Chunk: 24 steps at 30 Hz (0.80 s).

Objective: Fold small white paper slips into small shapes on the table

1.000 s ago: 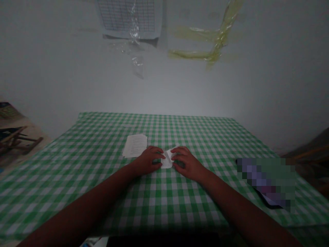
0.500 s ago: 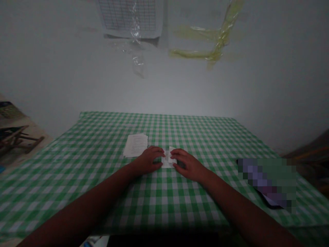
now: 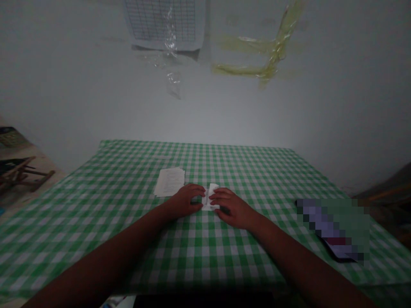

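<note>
A small printed sheet of paper (image 3: 206, 204) lies on the checked tablecloth between my two hands, its right part folded over and standing up a little. My left hand (image 3: 187, 200) holds the left edge of the sheet, thumb at the near corner and fingertips at the far one. On the other side, my right hand (image 3: 233, 208) has its fingers on the folded flap, with the thumb near the lower edge. Both hands are curved, gripping the paper from its sides. Just beyond my left hand rests a stack of printed sheets (image 3: 170, 182), slightly fanned.
A green and white checked tablecloth (image 3: 199, 256) covers the table. To the right lies a phone-like dark-edged object (image 3: 334, 248), mostly blurred out. The wall behind carries a gridded paper (image 3: 160, 21) and yellowed tape (image 3: 240, 69). A wooden frame (image 3: 27, 173) stands at the left.
My right fingers have moved slightly left with the flap, which now covers more of the sheet. My left hand has stayed at its edge.
</note>
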Tool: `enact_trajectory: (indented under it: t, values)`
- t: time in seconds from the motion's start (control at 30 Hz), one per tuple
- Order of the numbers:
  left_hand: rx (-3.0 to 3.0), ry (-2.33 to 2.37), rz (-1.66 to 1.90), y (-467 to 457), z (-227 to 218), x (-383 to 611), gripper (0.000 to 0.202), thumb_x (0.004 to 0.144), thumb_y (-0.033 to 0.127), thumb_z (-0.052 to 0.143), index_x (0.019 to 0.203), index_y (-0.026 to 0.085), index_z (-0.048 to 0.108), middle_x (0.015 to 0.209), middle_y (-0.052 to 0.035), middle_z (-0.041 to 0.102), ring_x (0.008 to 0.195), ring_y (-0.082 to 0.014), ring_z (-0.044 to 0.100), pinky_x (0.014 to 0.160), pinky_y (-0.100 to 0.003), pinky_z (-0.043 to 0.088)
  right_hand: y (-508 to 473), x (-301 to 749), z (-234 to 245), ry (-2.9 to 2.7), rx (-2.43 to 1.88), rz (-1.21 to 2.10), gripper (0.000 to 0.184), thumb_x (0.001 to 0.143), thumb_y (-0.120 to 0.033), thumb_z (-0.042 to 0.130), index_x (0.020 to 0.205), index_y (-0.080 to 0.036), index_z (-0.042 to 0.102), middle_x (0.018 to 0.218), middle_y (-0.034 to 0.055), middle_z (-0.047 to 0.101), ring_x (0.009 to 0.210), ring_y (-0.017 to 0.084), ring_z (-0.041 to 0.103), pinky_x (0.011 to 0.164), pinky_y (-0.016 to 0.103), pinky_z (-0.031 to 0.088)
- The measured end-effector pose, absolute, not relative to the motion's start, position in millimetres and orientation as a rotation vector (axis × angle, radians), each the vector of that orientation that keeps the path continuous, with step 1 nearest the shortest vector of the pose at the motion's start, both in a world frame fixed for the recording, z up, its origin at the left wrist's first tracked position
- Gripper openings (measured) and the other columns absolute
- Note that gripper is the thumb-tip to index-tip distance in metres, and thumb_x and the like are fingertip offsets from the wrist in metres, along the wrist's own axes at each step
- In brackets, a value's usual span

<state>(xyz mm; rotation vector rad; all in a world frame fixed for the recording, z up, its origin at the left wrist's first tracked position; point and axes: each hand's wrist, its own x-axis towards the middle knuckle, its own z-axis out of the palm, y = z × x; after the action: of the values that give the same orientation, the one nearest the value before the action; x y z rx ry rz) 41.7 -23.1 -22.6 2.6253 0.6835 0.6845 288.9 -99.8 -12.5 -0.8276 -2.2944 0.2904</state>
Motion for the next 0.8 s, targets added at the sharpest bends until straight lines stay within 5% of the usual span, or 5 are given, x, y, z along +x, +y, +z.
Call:
enact_trajectory:
  t: [0.4, 0.8]
  values:
    - [2.635, 0.713, 0.717, -24.3, -23.0, 43.2, 0.033, 0.077, 0.02, 0.07, 0.109, 0.02, 0.068, 0.12, -0.0081, 0.062, 0.115, -0.0239, 0.056, 0.102, -0.041, 0.046, -103.6, 288.4, -20.7, -2.309, -0.866, 0.38, 0.038, 0.09, -0.019, 0.059, 0.127, -0.02, 0.057, 0.131, 0.0129, 0.061, 0.126, 0.023, 0.053, 0.106, 0.045, 0.047]
    - [2.635, 0.735, 0.695, -21.2, -26.0, 41.1, 0.03, 0.077, 0.024, 0.071, 0.107, 0.021, 0.065, 0.122, -0.0085, 0.063, 0.117, -0.0246, 0.056, 0.104, -0.044, 0.046, -105.2, 285.2, -17.0, -2.382, -0.875, 0.355, 0.038, 0.088, -0.021, 0.06, 0.126, -0.02, 0.056, 0.135, 0.0145, 0.058, 0.132, 0.026, 0.049, 0.109, 0.048, 0.043]
